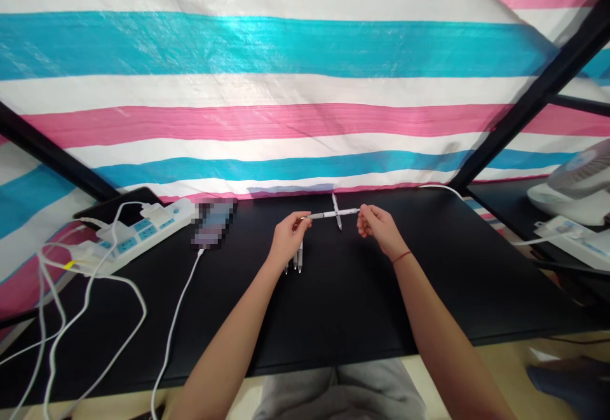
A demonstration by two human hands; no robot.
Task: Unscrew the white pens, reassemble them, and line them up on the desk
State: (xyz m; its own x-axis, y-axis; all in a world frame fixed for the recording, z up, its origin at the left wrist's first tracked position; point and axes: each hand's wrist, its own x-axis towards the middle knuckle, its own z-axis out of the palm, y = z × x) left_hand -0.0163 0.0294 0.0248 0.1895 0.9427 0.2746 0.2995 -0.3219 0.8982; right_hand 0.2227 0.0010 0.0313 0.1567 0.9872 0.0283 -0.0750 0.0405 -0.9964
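Stretched level between my hands is a white and grey pen [324, 215]. My left hand [288, 236] pinches its left end between thumb and fingers. At the pen's right tip my right hand [380, 229] is closed, fingers curled, with thumb and forefinger at the tip. A second white pen [338, 222] lies on the black table, pointing away from me; the held pen crosses in front of it. Several more pens [300, 261] lie side by side just below my left hand, which partly hides them.
On the left of the table [343, 318] sit a white power strip [143, 236] with plugs and looping white cables, a dark flat object [126, 201] and a blurred-out phone [213, 224] on a cable [178, 309]. A white fan [572, 182] and another power strip [579, 242] stand at right. Striped sheeting [286, 121] hangs behind.
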